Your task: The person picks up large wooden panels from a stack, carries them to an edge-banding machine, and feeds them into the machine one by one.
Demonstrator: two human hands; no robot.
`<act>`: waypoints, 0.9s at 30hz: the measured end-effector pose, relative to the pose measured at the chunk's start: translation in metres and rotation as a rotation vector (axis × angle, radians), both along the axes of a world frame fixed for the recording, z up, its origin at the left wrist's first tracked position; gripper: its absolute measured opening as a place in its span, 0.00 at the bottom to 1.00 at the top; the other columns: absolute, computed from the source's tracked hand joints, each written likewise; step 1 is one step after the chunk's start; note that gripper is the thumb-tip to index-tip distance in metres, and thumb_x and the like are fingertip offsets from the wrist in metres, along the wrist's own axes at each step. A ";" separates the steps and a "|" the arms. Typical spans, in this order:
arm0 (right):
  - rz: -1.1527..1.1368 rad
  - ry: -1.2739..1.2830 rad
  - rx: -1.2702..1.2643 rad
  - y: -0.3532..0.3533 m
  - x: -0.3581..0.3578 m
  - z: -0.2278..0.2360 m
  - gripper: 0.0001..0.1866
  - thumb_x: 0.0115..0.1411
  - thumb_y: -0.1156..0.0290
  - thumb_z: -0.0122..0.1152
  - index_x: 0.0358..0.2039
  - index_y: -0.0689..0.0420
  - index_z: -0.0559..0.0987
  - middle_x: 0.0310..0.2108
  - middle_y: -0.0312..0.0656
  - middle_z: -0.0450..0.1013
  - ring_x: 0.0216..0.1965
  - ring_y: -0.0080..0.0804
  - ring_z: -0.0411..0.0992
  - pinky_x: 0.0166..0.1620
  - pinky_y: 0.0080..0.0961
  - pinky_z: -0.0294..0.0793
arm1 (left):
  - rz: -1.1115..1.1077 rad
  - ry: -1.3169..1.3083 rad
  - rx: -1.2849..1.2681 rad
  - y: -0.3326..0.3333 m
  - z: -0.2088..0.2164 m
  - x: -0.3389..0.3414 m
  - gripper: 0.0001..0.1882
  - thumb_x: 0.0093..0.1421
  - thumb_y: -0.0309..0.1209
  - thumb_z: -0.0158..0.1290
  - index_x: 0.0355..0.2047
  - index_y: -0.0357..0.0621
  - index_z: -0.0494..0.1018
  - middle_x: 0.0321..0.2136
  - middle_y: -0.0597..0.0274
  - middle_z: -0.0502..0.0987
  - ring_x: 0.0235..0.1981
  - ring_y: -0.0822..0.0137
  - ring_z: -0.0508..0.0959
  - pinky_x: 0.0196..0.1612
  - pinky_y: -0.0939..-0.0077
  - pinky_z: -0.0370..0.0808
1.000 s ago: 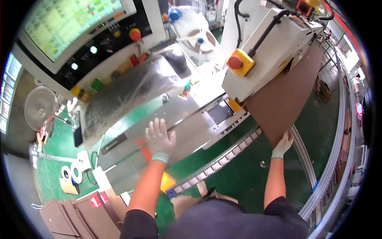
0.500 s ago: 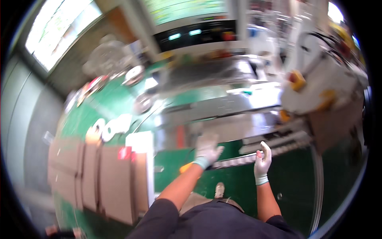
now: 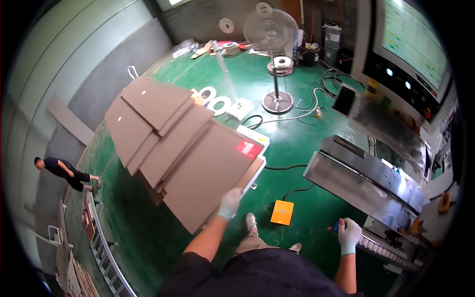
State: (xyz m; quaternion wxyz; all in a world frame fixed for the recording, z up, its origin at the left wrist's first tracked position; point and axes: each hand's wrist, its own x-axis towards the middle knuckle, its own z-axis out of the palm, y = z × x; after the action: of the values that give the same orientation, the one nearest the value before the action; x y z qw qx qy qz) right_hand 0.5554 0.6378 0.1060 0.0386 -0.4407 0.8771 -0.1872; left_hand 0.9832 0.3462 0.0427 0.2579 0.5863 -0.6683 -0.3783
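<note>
My left hand point(image 3: 231, 202), in a white glove, is at the near right edge of the top brown panel point(image 3: 210, 166) in a stack. Its fingers are blurred, so whether they grip the panel or only touch it is unclear. My right hand point(image 3: 349, 232), also gloved, is closed at the left end of a roller strip point(image 3: 378, 247) on the machine. A small blue piece shows beside its fingers; what they hold, if anything, is hidden. The brown panels lie overlapping, with a red label point(image 3: 248, 148) on the top one.
An orange box point(image 3: 282, 212) with a cable sits on the green floor ahead of my feet. A pedestal fan point(image 3: 277, 101) stands beyond. The metal machine bed point(image 3: 361, 180) is at right, a ladder-like rail point(image 3: 106, 252) at lower left. Another person point(image 3: 64, 171) is at far left.
The view has swung left toward the panels. My left hand has gone from the machine's front to the panel stack. My right hand's raised fingers are now curled at the roller strip.
</note>
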 end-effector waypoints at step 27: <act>0.298 -0.502 0.197 -0.274 0.225 -0.091 0.10 0.68 0.69 0.61 0.40 0.64 0.84 0.33 0.41 0.82 0.36 0.29 0.80 0.44 0.27 0.79 | 0.464 -0.859 -0.243 -0.400 0.013 0.335 0.37 0.68 0.57 0.47 0.66 0.41 0.68 0.73 0.48 0.57 0.74 0.43 0.53 0.73 0.39 0.52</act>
State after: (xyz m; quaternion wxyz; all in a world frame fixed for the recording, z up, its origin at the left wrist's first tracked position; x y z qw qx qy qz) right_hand 0.7807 0.3640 0.0152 0.3237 -0.4986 0.7797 -0.1967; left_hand 1.3183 -0.0539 0.0560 0.1031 0.7879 -0.6054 0.0450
